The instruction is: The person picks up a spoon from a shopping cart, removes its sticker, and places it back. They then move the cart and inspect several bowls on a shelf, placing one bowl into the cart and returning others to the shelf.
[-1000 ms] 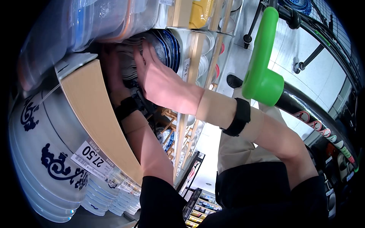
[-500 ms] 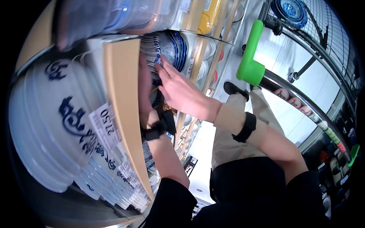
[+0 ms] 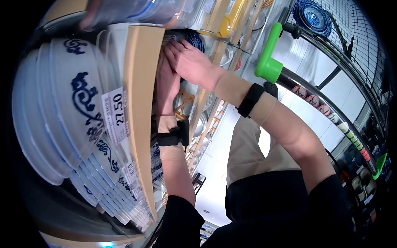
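Observation:
Both hands reach into the shelf beside a stack of blue-patterned bowls [image 3: 194, 40]. My right hand [image 3: 188, 60] is bent at the bowls' edge, its fingers curled close together; what lies under them is hidden. Just beneath it is my left hand [image 3: 167, 80], close along the wooden shelf edge. Its fingers are covered by the right hand, so its grip does not show. Black straps circle both forearms.
Left of the shelf edge [image 3: 142, 82] lean large white bowls [image 3: 53, 111] with dark scroll patterns, by a 27.50 price label [image 3: 115, 113]. On the right is a wire cart with a green handle [image 3: 269, 62], holding blue-patterned bowls [image 3: 312, 18].
Both hands have moved up in the view, deeper toward the bowls. My right hand now overlaps the left, and its fingers have curled. The view has shifted slightly.

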The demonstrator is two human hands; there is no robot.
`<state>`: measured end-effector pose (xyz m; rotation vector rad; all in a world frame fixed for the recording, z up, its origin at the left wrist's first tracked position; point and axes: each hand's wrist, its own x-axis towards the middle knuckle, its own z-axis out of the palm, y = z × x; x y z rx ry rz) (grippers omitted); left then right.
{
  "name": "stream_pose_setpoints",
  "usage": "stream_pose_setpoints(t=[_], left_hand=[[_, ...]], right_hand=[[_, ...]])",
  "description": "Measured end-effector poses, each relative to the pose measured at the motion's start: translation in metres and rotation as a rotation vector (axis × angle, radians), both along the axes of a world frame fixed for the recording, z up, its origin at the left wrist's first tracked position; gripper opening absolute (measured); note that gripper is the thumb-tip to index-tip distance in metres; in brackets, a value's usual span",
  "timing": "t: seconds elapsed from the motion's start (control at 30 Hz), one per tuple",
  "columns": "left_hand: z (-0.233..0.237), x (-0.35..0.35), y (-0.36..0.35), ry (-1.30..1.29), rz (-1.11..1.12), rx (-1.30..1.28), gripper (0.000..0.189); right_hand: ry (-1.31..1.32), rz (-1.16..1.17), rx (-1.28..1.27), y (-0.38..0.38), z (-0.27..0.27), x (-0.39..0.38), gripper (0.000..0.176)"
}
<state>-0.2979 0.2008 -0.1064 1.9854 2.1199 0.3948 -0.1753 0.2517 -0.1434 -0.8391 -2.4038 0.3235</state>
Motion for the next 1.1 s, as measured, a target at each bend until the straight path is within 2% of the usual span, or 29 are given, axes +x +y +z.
stream_pose_setpoints(t=[0.07, 0.1, 0.2, 0.23, 0.33, 0.37, 0.47, 0.7, 0.8, 0.9, 1.03, 1.1], left_hand=[[-0.012, -0.007, 0.003, 0.067, -0.061, -0.010, 0.055], [-0.016, -0.006, 0.002, 0.173, -0.116, 0.099, 0.053], [-0.009, -0.002, 0.002, -0.004, -0.031, 0.005, 0.053], [0.016, 0.016, 0.004, -0.147, 0.056, -0.159, 0.056], [0.012, 0.015, -0.014, 0.029, 0.130, -0.065, 0.060], [0.007, 0.012, -0.022, 0.069, 0.189, -0.078, 0.062], [0.004, 0.016, -0.037, 0.170, 0.160, -0.126, 0.061], [0.007, 0.017, -0.035, 0.189, 0.110, -0.114, 0.057], [0.023, 0.034, -0.037, -0.026, 0.280, -0.089, 0.056], [0.025, 0.037, -0.049, 0.040, 0.248, -0.092, 0.058], [0.015, 0.041, -0.054, -0.089, 0.231, -0.081, 0.062], [0.013, 0.043, -0.053, -0.090, 0.210, -0.058, 0.061]], right_hand=[[-0.056, -0.034, 0.030, -0.001, -0.007, -0.002, 0.052], [-0.093, -0.017, 0.030, -0.002, -0.007, -0.003, 0.053], [-0.090, -0.034, 0.052, -0.001, -0.005, 0.002, 0.053], [-0.087, -0.032, 0.011, -0.005, 0.000, 0.007, 0.052], [0.020, 0.007, 0.048, -0.021, 0.000, 0.017, 0.045], [0.005, 0.037, 0.033, -0.028, 0.000, 0.021, 0.047], [-0.019, 0.097, -0.011, -0.037, 0.000, 0.025, 0.051], [-0.077, 0.089, -0.052, -0.039, 0.000, 0.018, 0.051], [-0.029, 0.097, -0.065, -0.035, 0.005, 0.017, 0.050], [-0.052, 0.114, -0.094, -0.032, 0.010, 0.011, 0.049], [-0.077, 0.191, -0.204, -0.022, 0.016, 0.005, 0.047], [-0.070, 0.188, -0.176, -0.021, 0.014, 0.003, 0.046]])
